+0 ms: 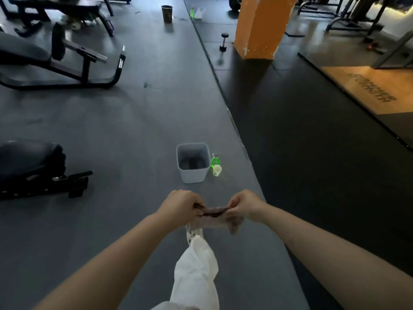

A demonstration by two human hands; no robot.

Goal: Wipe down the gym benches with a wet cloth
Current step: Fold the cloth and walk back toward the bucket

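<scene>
A brownish patterned cloth (215,215) is stretched between both my hands at the lower middle of the view. My left hand (180,203) grips its left end and my right hand (244,205) grips its right end, fingers curled. A corner of the cloth hangs below my right hand. A black padded gym bench (24,162) lies at the left edge, and another black bench (24,52) stands at the upper left. Just ahead of my hands a white square bucket (193,175) stands on the grey floor mat.
A green spray bottle (215,161) and a white cup (217,170) stand right of the bucket. My white trouser leg and shoe (196,265) are below the hands. An orange pillar (261,25), a small dumbbell (224,42) and a dark bin (167,13) stand farther off.
</scene>
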